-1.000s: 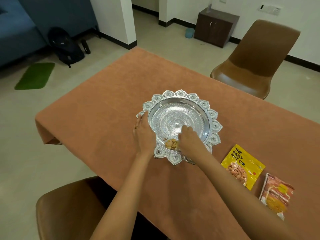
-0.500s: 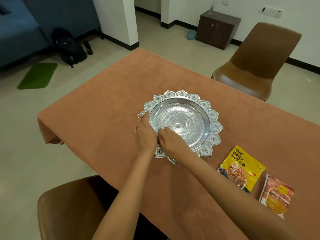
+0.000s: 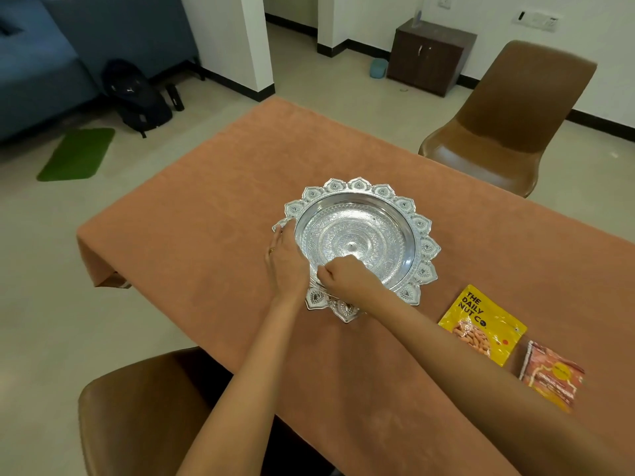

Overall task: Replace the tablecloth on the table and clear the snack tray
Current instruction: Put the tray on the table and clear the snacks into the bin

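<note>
An ornate silver snack tray stands in the middle of the table on an orange-brown tablecloth. My left hand grips the tray's left rim, fingers curled over the edge. My right hand is balled into a fist inside the dish at its near side, over the spot where small brown snack pieces lay. The pieces are hidden under the fist. The rest of the dish shows bare metal.
A yellow nut packet and a red-orange snack packet lie on the cloth to the right. One brown chair stands beyond the table, another right below me. A backpack and green mat are on the floor, left.
My right hand slid left across the near side of the dish and closed over the small pile of snack pieces, which no longer show. The left hand stayed on the rim.
</note>
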